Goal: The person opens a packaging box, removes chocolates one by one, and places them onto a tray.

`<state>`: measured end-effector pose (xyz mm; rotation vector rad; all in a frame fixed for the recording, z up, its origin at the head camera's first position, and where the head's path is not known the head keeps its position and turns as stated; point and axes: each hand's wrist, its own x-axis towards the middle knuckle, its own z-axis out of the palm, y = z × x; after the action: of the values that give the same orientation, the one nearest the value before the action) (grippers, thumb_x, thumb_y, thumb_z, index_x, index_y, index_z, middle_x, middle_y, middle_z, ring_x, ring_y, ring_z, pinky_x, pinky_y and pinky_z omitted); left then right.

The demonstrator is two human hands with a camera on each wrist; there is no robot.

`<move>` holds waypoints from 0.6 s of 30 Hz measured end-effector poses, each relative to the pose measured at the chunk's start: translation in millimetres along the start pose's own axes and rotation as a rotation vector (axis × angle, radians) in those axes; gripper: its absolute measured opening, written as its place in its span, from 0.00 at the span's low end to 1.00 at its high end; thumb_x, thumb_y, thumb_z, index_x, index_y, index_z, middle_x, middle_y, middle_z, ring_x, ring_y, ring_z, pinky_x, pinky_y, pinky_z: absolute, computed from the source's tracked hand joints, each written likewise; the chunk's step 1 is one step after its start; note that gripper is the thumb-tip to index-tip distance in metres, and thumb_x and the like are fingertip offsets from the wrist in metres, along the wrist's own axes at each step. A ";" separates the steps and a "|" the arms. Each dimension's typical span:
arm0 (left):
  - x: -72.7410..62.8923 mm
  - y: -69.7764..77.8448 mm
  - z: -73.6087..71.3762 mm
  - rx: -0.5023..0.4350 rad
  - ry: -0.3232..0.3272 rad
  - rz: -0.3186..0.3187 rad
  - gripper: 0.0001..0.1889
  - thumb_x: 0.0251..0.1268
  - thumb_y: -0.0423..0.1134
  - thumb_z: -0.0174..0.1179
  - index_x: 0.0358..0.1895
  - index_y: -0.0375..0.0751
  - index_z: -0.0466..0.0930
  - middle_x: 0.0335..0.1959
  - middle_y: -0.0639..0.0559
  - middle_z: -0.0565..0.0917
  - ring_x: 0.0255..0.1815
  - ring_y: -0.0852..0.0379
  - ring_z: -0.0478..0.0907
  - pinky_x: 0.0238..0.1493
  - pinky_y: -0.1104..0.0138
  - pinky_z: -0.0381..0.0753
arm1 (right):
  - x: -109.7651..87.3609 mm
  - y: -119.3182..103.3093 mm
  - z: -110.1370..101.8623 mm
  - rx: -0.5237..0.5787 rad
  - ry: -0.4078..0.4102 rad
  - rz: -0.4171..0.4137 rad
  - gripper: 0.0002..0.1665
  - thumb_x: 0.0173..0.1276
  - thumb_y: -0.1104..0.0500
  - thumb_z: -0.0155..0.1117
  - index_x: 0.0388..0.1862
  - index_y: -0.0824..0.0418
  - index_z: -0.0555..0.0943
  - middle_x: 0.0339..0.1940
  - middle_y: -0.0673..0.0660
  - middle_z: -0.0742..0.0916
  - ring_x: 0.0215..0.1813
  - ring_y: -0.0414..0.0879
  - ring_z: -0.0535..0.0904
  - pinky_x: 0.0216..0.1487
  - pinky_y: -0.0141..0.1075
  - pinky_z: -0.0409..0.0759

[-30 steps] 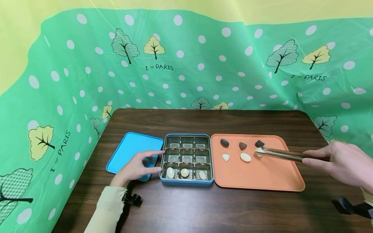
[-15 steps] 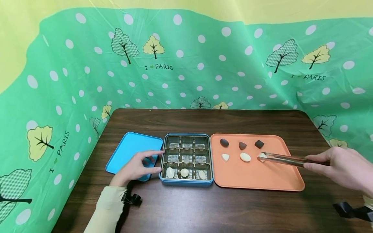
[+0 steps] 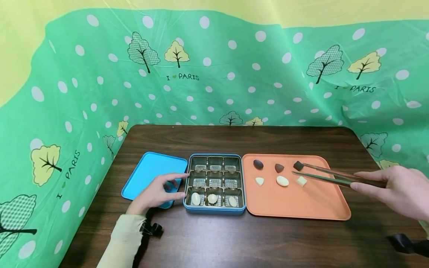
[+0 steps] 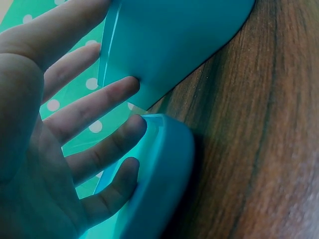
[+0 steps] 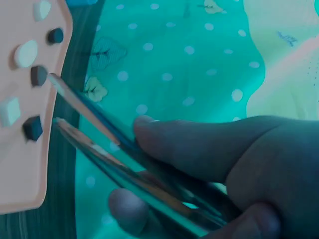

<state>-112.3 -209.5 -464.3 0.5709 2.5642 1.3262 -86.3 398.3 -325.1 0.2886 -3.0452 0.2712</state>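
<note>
My right hand (image 3: 399, 191) grips metal tongs (image 3: 325, 179) over the orange tray (image 3: 295, 204). The tongs' tips stand apart, the far one right at a dark square chocolate (image 3: 298, 166). Just in front lies a white square chocolate (image 3: 301, 181). In the right wrist view the spread tongs (image 5: 89, 107) overlap the tray's edge. My left hand (image 3: 155, 191) touches the left side of a blue box (image 3: 214, 211) with thumb and fingertip, its fingers extended. Three white chocolates, including a fluted one (image 3: 212, 199), fill the box's front row of compartments.
A blue lid (image 3: 151, 167) lies left of the box, partly under my left hand. Also on the tray are a dark oval chocolate (image 3: 258, 164), a dark triangular one (image 3: 279, 168), a white triangular one (image 3: 259, 181) and a white oval one (image 3: 282, 181).
The tongs have let go of the white square chocolate, which now lies flat on the tray. They have spread and shifted back toward the dark square one. My left hand stays put.
</note>
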 end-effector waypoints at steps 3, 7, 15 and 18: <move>-0.3 0.7 0.0 -0.001 0.002 -0.001 0.33 0.63 0.53 0.76 0.73 0.59 0.79 0.68 0.54 0.81 0.47 0.52 0.81 0.49 0.56 0.82 | 2.2 -14.3 -4.5 0.037 0.031 -0.024 0.29 0.67 0.45 0.77 0.56 0.66 0.89 0.12 0.46 0.68 0.20 0.36 0.58 0.20 0.36 0.57; -0.6 1.5 -0.4 -0.002 0.006 -0.003 0.33 0.63 0.53 0.76 0.73 0.60 0.78 0.68 0.54 0.81 0.47 0.52 0.80 0.49 0.56 0.82 | 4.9 -36.6 -5.8 0.104 0.031 -0.079 0.26 0.68 0.46 0.77 0.58 0.61 0.89 0.09 0.41 0.63 0.17 0.34 0.55 0.18 0.35 0.56; -1.6 -1.4 0.2 -0.005 0.004 0.005 0.33 0.64 0.52 0.76 0.73 0.60 0.78 0.68 0.55 0.81 0.47 0.52 0.81 0.50 0.56 0.81 | 14.6 -82.2 5.5 0.236 -0.036 -0.210 0.22 0.69 0.49 0.76 0.59 0.54 0.90 0.08 0.35 0.63 0.13 0.31 0.53 0.17 0.33 0.60; -1.3 -3.0 0.9 -0.006 0.005 0.007 0.33 0.64 0.52 0.75 0.73 0.60 0.78 0.67 0.55 0.81 0.47 0.52 0.81 0.50 0.56 0.81 | 19.3 -99.1 9.6 0.282 -0.087 -0.250 0.22 0.70 0.48 0.75 0.59 0.55 0.90 0.08 0.34 0.61 0.14 0.30 0.50 0.17 0.32 0.60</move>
<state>-111.5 -211.0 -467.3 0.5766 2.5633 1.3387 -86.6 297.3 -316.2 0.7091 -3.0045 0.6857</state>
